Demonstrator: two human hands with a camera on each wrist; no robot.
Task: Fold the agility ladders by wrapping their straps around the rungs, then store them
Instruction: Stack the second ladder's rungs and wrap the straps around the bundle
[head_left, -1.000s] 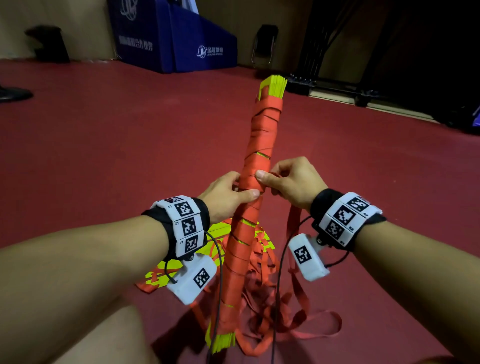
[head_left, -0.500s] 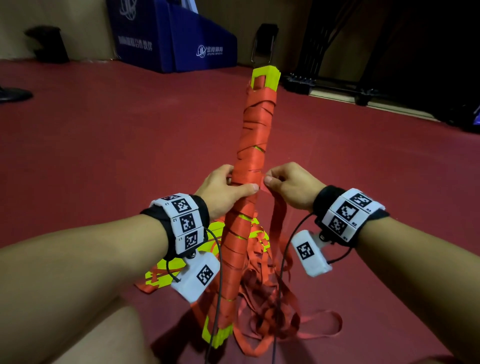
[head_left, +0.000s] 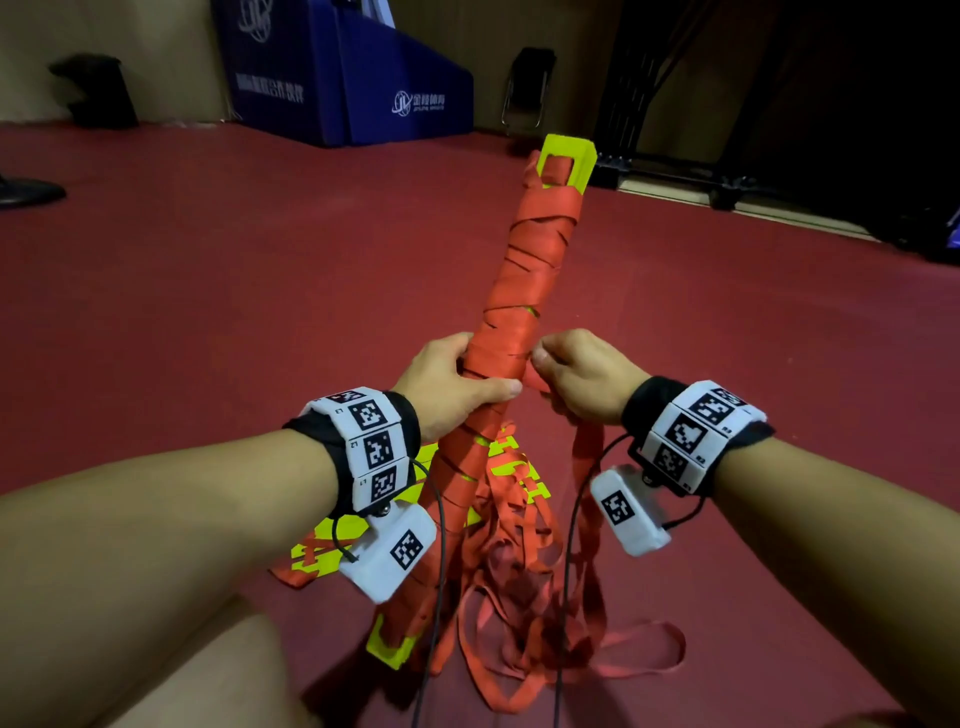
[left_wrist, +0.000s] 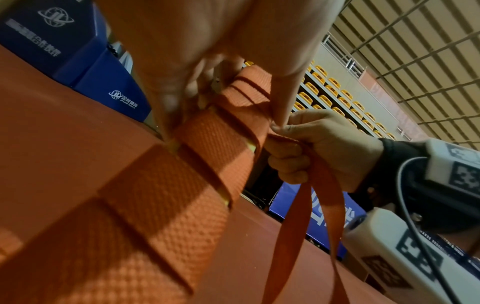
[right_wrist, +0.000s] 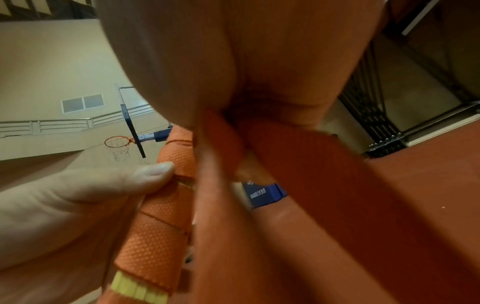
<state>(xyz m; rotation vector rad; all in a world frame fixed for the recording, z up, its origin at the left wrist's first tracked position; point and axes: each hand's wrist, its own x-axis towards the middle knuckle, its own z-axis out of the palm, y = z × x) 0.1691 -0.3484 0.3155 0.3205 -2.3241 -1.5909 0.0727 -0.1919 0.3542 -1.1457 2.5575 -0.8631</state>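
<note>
Above red gym flooring (head_left: 208, 312), the bundle of rungs (head_left: 511, 312) is held tilted, gripped mid-length by the left hand (head_left: 447, 384); the strap (left_wrist: 319, 205) beside it is clenched in the right hand (head_left: 582, 379). Loose straps (head_left: 519, 597) are piled below.

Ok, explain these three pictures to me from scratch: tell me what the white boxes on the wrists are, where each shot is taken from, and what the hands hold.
No machine here: a person works with bare hands. The white boxes under the wrists are small cameras; the patterned bands are markers. The wide picture comes from a head camera, the two close ones from those wrist cameras. The left hand grips a bundle of yellow rungs wrapped in orange strap, held tilted above the red floor. The right hand pinches the loose strap beside it. More unwound strap and rungs lie heaped on the floor below.
</note>
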